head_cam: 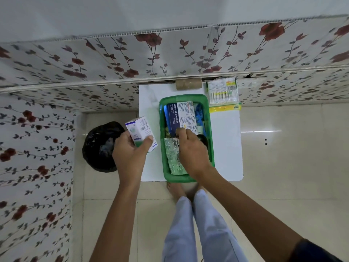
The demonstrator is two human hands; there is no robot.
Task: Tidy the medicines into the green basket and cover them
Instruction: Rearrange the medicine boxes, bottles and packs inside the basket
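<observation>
Your left hand (pixel 130 148) pinches the light, crushable white carton (pixel 140 132) by its sides, while your right hand (pixel 190 148) presses fingertips on the dressings box (pixel 181 115) in the green basket (pixel 211 140).

- Left hand (pixel 130 148): raised, fingers and thumb curled shut in a grip, forearm bare and stretched forward.
- Right hand (pixel 192 150): palm down, fingers bent, fingertips (pixel 180 131) pressing downward, arm extended.

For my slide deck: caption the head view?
Left hand holds a medicine box; right hand arranges items in the green basket.
</observation>
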